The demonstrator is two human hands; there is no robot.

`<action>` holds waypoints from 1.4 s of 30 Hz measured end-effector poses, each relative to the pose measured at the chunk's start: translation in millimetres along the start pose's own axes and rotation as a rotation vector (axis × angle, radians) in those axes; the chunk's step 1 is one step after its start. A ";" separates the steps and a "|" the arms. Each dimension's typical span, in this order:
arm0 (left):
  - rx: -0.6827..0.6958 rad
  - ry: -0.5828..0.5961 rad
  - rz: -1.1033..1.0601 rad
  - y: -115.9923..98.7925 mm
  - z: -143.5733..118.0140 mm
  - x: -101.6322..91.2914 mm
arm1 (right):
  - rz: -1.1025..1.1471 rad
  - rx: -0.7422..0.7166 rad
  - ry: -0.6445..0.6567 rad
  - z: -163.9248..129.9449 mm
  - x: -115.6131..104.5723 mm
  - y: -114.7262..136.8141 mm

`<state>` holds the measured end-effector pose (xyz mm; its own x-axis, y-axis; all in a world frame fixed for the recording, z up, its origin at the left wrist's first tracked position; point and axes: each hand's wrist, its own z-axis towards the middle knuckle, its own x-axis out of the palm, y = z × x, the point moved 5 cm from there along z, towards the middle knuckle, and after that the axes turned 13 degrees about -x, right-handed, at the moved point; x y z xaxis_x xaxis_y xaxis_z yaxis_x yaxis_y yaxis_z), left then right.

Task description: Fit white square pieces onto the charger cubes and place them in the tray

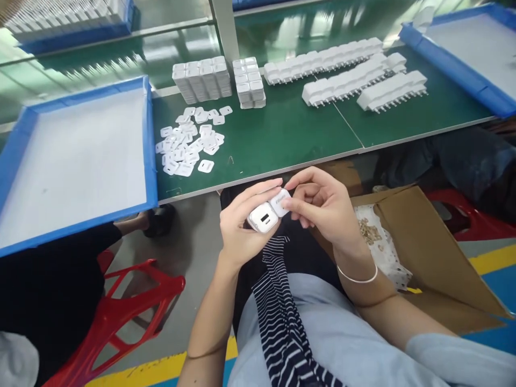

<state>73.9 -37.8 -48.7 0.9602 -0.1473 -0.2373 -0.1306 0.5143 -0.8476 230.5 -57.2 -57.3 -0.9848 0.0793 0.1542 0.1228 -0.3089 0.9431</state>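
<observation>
— What takes up the most room?

— The green workbench (282,134), and on its left end a big blue-rimmed tray (150,140) with a plain white floor; nothing lies in the part I can see. A second blue-rimmed tray (447,59) sits at the far right corner, cut off by the frame edge, its white floor also bare where visible.

— Any other containers?

— An open cardboard box (435,247) on the floor to the person's right. Inside is a white sheet with a scatter of small brownish metal parts (368,232); too small to tell what they are.

— And on the bench itself?

— Three long rows of white charger bodies (346,75) laid prongs outward, two stacked blocks of white housings (220,80) near the post, and a loose heap of small flat white covers (189,142) just beside the left tray.

— The hands?

— Both are held over the lap, below the bench edge. The left hand (242,226) is curled around a white charger body (264,217), its port face up. The right hand (318,207) pinches a small white cover (281,202) between thumb and fingertips, touching the charger's upper edge.
</observation>
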 end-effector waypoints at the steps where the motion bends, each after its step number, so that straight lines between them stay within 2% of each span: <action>1: -0.026 0.001 -0.033 2.2 -0.4 -0.5 | -0.011 0.000 0.014 0.4 0.8 -1.8; 4: -0.095 -0.003 -0.140 9.8 -1.5 -4.7 | 0.023 -0.008 0.074 2.1 7.2 -11.0; 9: -0.171 0.006 -0.245 19.2 -1.8 -15.8 | 0.205 -0.056 0.156 6.3 22.7 -19.9; 13: -0.160 0.018 -0.243 15.4 -2.6 -22.2 | 0.318 0.065 0.196 10.1 34.3 -20.6; 16: -0.165 0.017 -0.205 11.9 -3.7 -24.7 | 0.298 0.119 0.200 13.0 38.8 -19.0; 22: -0.196 0.012 -0.203 13.3 -5.2 -26.8 | 0.288 0.118 0.253 11.6 43.7 -21.2; 29: -0.300 0.013 -0.231 15.7 -7.3 -25.0 | 0.264 0.115 0.209 7.3 42.4 -35.1; 35: -0.390 0.019 -0.291 25.5 -10.2 -27.5 | 0.454 0.083 0.274 6.1 37.4 -40.6; 42: -0.425 -0.020 -0.315 28.4 -15.0 -32.1 | 0.431 0.051 0.233 0.2 40.2 -38.7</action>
<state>35.6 -31.1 -72.2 0.9730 -0.2212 0.0659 0.0809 0.0595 -0.9949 186.2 -41.8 -87.6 -0.8437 -0.2615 0.4689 0.5250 -0.2193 0.8224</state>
